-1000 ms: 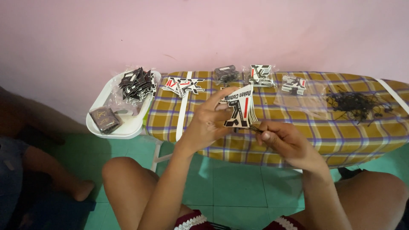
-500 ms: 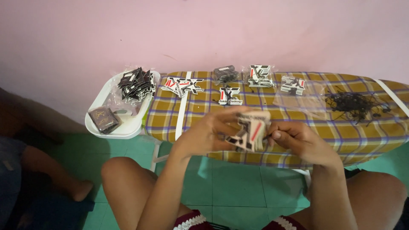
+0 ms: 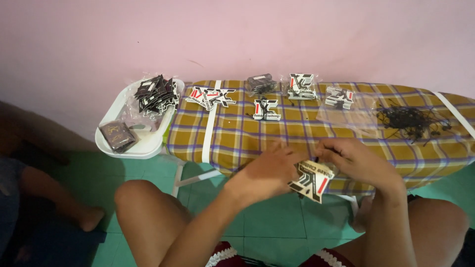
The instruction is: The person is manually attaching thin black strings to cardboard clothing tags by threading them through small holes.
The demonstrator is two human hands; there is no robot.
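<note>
My left hand and my right hand meet at the near edge of a yellow plaid ironing board. Between them they hold a white, black and red die-cut tag that hangs tilted just below the board's edge. Fingers of both hands pinch its upper part. Whether a thin string is in the fingers cannot be told.
On the board lie more tags, a dark packet, a clear plastic bag and a heap of black strings. A white tray at the left holds a tag stack and a small dark packet. Another person's foot rests on the green floor.
Both hands have come down with the tag from above the board to its near edge. One tag now lies on the board's middle that was not there a second ago.
</note>
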